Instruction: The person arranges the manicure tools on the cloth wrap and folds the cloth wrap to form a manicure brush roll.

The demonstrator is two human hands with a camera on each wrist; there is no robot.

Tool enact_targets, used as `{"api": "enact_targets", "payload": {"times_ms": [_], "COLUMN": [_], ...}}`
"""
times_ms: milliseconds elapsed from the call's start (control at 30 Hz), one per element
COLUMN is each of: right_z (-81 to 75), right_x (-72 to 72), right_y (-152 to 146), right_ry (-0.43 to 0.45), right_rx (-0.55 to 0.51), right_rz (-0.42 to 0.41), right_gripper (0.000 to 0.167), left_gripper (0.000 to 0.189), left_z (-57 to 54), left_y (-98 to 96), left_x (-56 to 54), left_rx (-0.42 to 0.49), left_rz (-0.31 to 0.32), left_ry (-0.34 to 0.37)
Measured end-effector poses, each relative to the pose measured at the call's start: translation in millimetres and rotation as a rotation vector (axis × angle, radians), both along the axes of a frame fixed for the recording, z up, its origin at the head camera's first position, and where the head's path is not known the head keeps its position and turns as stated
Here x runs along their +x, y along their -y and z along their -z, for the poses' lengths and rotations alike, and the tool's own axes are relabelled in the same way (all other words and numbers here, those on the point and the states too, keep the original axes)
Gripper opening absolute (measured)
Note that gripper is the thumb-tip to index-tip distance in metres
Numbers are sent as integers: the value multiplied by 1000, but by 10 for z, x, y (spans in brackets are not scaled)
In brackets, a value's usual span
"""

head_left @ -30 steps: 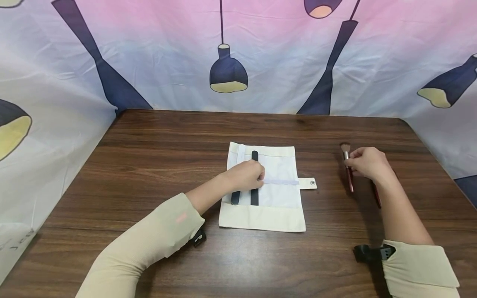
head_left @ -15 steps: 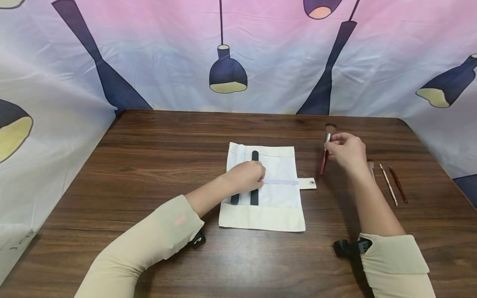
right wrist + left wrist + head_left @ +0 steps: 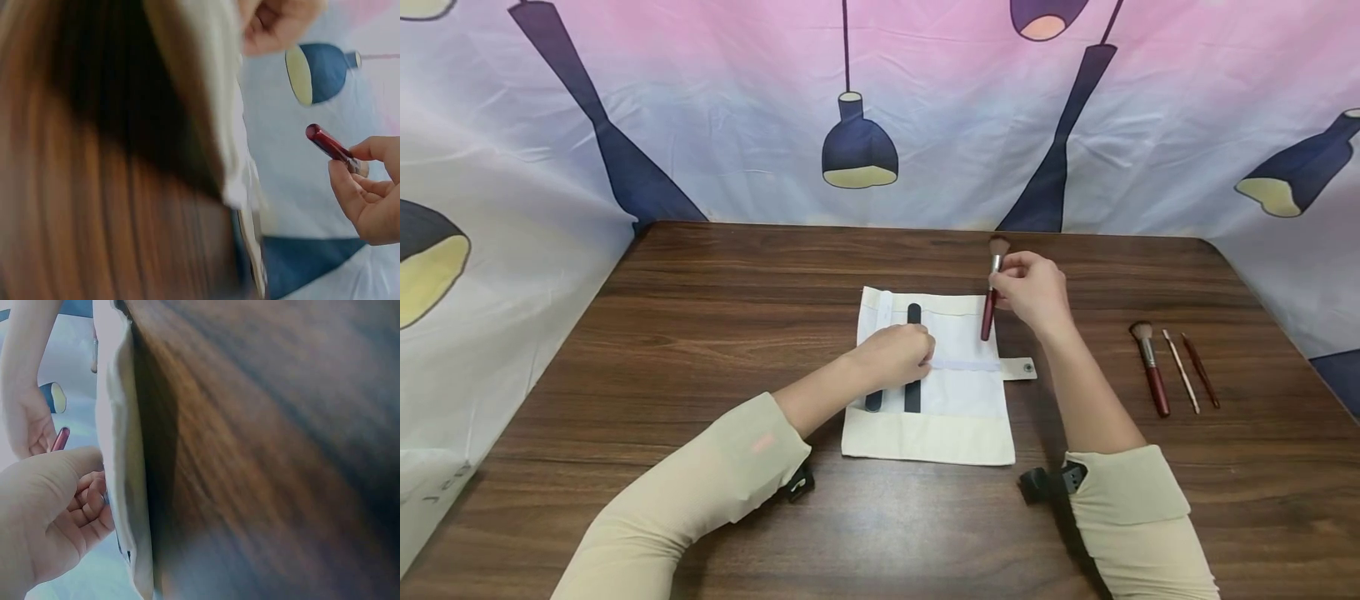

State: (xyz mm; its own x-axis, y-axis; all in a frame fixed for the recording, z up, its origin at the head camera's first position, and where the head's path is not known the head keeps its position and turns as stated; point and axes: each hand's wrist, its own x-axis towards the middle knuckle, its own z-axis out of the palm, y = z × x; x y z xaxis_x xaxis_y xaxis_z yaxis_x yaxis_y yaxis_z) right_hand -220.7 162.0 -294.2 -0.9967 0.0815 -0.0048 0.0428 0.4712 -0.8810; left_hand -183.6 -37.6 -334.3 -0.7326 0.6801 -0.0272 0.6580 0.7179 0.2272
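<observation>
A white cloth roll-up pouch [image 3: 966, 437] lies spread on the table. My left hand [image 3: 895, 357] rests over its middle, fingers curled, pinching the pale elastic band [image 3: 966, 365] that crosses the pouch. Under that hand a black flat strip with a rounded end [image 3: 913, 398], like a nail file, stands in the pouch; a second dark strip [image 3: 873, 401] lies to its left. In my right hand [image 3: 1036, 292], thumb and fingers pinch a makeup brush [image 3: 988, 312], bristles up and away, its red handle end over the pouch's upper right. The right wrist view shows that red handle [image 3: 326, 141] too.
On the wooden table [image 3: 715, 333] at right lie another red-handled makeup brush [image 3: 1153, 379], a thin pale stick [image 3: 1182, 372] and a thin reddish-brown stick [image 3: 1201, 372]. A snap tab [image 3: 1019, 368] sticks out from the pouch's right side. A printed cloth [image 3: 760, 125] hangs behind the table.
My right hand has carried the makeup brush leftward from the right side of the table to the pouch's upper right corner. My left hand has stayed in place on the pouch.
</observation>
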Motion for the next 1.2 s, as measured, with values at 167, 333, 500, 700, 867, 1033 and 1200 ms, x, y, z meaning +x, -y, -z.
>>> {"api": "enact_targets", "payload": {"times_ms": [167, 333, 500, 700, 867, 1033, 1200], "right_z": [18, 58, 112, 195, 293, 344, 339], "right_x": [-6, -19, -41, -52, -69, -82, -85], "right_y": [235, 406, 513, 541, 530, 514, 517], "right_ry": [-11, -17, 22, 63, 126, 169, 202], "right_rx": [-23, -19, 6, 56, 75, 67, 123], "right_rz": [-25, -50, -58, -56, -55, -68, -115], "right_gripper": [33, 33, 34, 32, 29, 30, 37], "left_gripper": [18, 19, 19, 18, 21, 26, 26], "left_z": [0, -15, -27, -16, -9, -12, -13], "left_y": [-4, 3, 4, 1, 2, -3, 3], "left_x": [-1, 1, 6, 9, 25, 24, 8], "left_rx": [-6, -14, -4, 0, 1, 9, 8], "left_rz": [4, 7, 7, 9, 10, 3, -10], "left_ry": [0, -11, -9, -3, -1, 9, 1]}}
